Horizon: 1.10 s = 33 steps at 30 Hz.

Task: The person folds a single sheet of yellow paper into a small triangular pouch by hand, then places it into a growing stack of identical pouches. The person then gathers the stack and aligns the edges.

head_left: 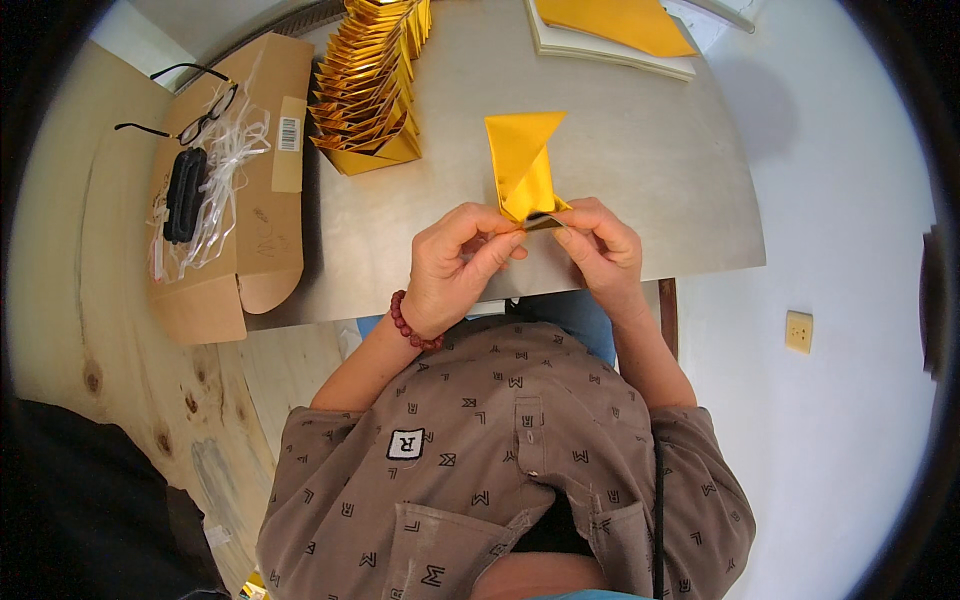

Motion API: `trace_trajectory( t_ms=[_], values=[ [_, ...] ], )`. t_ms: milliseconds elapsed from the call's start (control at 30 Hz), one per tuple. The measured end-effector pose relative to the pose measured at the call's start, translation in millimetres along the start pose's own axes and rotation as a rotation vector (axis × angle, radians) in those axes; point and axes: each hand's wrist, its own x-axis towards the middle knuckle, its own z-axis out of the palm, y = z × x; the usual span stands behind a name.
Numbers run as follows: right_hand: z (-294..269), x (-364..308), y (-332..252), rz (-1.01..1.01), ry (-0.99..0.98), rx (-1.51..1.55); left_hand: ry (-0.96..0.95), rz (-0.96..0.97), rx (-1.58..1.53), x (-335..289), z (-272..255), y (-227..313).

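Observation:
A partly folded piece of shiny gold paper (527,165) lies near the front of the metal table, its long flap pointing away from me. My left hand (455,262) pinches its near left corner between thumb and forefinger. At the near right corner, my right hand (600,250) pinches the paper the same way. Between the two hands, the near edge is raised and bent, with a dark gap under it. A bracelet of red beads (410,325) circles my left wrist.
A nested row of folded gold paper pieces (370,85) stands at the back left. Beside it, a cardboard box (275,200) bears glasses (208,112), a black case (184,195) and white plastic strips (228,170). Flat gold paper (620,22) rests on a white stack (610,58) at the back right.

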Motion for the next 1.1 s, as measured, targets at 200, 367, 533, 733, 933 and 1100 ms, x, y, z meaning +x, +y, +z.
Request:
trace_trajectory(
  t_ms=[200,367,533,733,933,1100],
  values=[
    [2.3,0.1,2.3,0.057,-0.019,0.068,0.043,-0.115,-0.129,-5.1,5.1,-1.1],
    [3.7,2.2,2.6,0.085,-0.02,0.108,0.075,-0.181,-0.175,-6.8,9.3,-0.1],
    [3.7,0.5,4.3,0.09,-0.012,0.083,0.083,-0.18,-0.049,-4.5,7.3,3.0],
    [4.8,-1.1,6.2,0.093,0.007,0.121,0.058,-0.285,-0.127,1.9,4.1,8.6],
    [10.9,0.1,-3.7,0.212,0.095,0.23,0.027,-0.42,-0.237,7.2,0.5,11.2],
    [10.5,4.1,-7.5,0.28,0.077,0.242,0.002,-0.402,-0.309,6.5,2.3,5.0]
  ],
)
